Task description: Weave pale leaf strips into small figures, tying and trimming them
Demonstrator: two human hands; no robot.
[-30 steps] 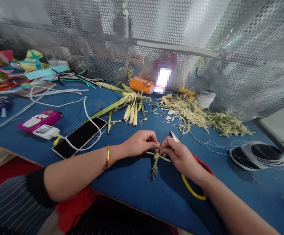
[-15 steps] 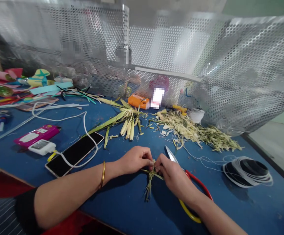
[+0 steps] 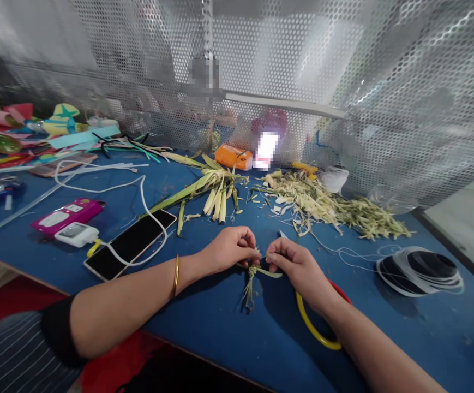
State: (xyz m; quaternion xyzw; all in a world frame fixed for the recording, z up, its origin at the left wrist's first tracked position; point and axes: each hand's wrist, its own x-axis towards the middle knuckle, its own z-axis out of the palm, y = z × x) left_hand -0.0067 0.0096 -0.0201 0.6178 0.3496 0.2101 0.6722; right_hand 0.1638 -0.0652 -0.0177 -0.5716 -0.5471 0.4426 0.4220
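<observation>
My left hand (image 3: pixel 232 251) pinches the top of a small knotted piece of green plant leaf (image 3: pixel 250 281). Its frayed strands hang down toward me, and a short leaf strip sticks out to the right. Just right of it, my right hand (image 3: pixel 294 262) has thumb and fingertips pressed together; whatever is between them is too small to make out. Scissors with one red and one yellow handle (image 3: pixel 316 330) lie partly hidden beneath my right hand and forearm, the blade tip showing beyond the knuckles.
Pale leaf strips (image 3: pixel 220 191) and a heap of braided leaf pieces (image 3: pixel 314 202) lie behind my hands. A spool of clear line (image 3: pixel 419 271) sits right. Left are a phone (image 3: pixel 132 243), a white cable and a magenta device (image 3: pixel 67 215). A perforated sheet (image 3: pixel 281 60) stands behind.
My right hand has drawn a little to the right, leaving a gap between the two hands. My left hand still pinches the knotted leaf piece. The view has tilted slightly down.
</observation>
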